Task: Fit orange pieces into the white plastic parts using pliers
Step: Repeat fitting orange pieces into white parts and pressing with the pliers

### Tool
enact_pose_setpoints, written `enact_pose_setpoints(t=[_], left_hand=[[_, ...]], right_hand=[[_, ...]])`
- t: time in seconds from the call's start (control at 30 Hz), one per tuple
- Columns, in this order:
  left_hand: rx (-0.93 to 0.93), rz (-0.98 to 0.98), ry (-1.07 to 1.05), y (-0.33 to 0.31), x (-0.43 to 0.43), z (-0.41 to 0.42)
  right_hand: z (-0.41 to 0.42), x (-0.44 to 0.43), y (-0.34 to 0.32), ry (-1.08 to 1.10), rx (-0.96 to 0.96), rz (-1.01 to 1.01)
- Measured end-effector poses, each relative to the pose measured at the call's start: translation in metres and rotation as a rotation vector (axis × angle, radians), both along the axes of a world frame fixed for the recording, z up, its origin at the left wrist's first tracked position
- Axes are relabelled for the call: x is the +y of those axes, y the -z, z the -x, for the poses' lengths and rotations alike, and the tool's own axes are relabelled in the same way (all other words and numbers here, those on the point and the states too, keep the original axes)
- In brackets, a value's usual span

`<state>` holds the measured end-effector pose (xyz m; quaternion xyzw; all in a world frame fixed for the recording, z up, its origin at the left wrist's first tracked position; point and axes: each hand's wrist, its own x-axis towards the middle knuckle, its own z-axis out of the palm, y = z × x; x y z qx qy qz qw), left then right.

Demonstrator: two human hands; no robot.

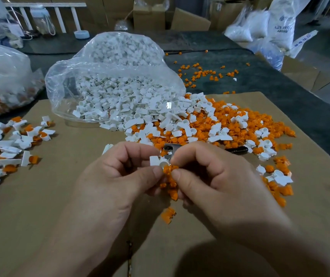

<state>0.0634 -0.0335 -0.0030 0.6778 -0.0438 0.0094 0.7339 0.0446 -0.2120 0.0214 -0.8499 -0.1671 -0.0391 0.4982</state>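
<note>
right now the left hand (120, 176) pinches a white part (158, 161), right hand (210, 172) pinches an orange piece (170, 169) at its socket. next: grab the pliers (169, 150), squeeze it home.

It looks like a storeroom in a factory. Cardboard boxes (150, 17) and white sacks (282, 23) stand far beyond the hands (120, 176), with a big bag (59, 82) of white parts (120, 92) closer.
</note>
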Motion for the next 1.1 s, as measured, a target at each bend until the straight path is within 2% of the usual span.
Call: enact_pose_setpoints(t=[0.2,0.33,0.5,0.83,1.03,1.1], left_hand=[[0.032,0.026,0.062,0.01,0.001,-0.001],[-0.004,-0.062,0.033,0.013,0.0,0.0],[-0.061,-0.25,0.009,0.013,-0.001,0.003],[-0.176,-0.403,-0.037,0.011,-0.004,0.007],[-0.304,-0.728,-0.098,0.008,-0.01,0.008],[-0.317,-0.741,-0.082,0.008,-0.008,0.008]], right_hand=[[-0.001,0.001,0.001,0.087,-0.29,0.263],[0.0,0.002,-0.002,0.089,-0.361,0.406],[0.002,0.005,-0.008,0.033,-0.322,0.505],[0.0,0.009,-0.015,0.005,-0.203,0.605],[-0.004,0.012,-0.003,0.061,-0.147,0.669],[-0.005,0.011,-0.003,0.061,-0.152,0.665]])
